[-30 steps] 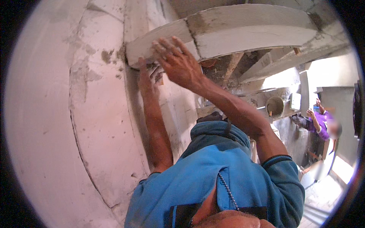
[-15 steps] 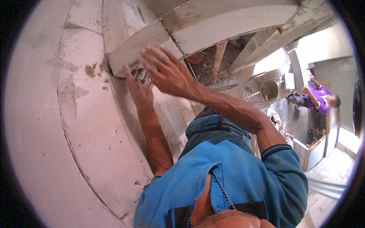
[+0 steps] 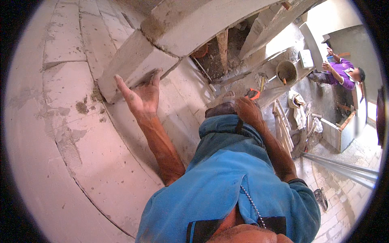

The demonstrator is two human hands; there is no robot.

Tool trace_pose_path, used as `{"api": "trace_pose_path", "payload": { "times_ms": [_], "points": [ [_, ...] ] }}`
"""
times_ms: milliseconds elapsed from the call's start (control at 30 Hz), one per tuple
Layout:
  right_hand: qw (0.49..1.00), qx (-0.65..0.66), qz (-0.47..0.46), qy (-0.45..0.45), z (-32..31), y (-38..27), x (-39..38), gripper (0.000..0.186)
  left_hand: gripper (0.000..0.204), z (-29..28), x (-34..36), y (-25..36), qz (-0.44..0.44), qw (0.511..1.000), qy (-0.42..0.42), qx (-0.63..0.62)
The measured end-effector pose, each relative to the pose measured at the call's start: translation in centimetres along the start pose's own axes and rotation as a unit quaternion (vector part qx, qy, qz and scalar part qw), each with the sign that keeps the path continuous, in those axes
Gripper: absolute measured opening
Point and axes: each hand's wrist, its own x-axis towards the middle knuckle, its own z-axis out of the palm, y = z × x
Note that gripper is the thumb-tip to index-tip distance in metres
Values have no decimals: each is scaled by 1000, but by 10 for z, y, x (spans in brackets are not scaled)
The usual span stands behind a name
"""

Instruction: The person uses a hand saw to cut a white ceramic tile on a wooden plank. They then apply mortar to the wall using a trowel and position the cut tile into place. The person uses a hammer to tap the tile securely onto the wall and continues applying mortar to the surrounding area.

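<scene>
My left hand [image 3: 142, 96] is raised palm-up at the near end of a pale masonry block [image 3: 135, 60]. Its fingers are spread, with thumb and fingertips touching the block's lower side. The block butts against a longer pale block [image 3: 198, 20] in a curved row. Down by my waist, my right hand [image 3: 248, 111] has its fingers curled; what they hold, if anything, is hidden. Just past its knuckles shows an orange and black thing [image 3: 253, 94], perhaps a tool handle, though I cannot tell whether the hand touches it.
A wall of large pale blocks [image 3: 81, 133] curves along my left. Beyond my right hand, a bucket [image 3: 286, 72] and a hammer [image 3: 262, 82] rest on planks. Farther right, a person in purple [image 3: 342, 73] stands near a white sack [image 3: 298, 107] and metal tubes [image 3: 340, 166].
My right hand has dropped from beside the block to my waist. My left hand stays at the block's underside, its palm now more visible. The view has shifted.
</scene>
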Motion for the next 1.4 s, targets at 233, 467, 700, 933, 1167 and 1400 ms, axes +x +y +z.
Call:
{"api": "trace_pose_path", "payload": {
  "times_ms": [233, 467, 700, 933, 1167, 1400],
  "points": [
    [998, -28, -53, -27, 51, 28, 8, 23, 110, -14, 4, -1, -13, 999, -42, -29],
    [993, 23, 119, -4, 16, 49, -24, 37, 97, 11, -33, -65, 58, 997, 25, -43],
    [873, 200, 403, 189, 10, 158, -73, 42, 61, -1, -37, -216, -194, 923, 33, 330],
    [840, 158, 510, 99, 89, 349, -80, 35, 59, -132, -25, -293, -294, 537, -182, 770],
    [841, 73, 506, 180, 168, 558, -52, 35, 62, -231, -44, -286, -398, 457, 27, 795],
    [765, -339, 380, 393, 117, 660, 1, 36, 60, -268, -72, -289, -406, 407, 60, 816]
  ]
}}
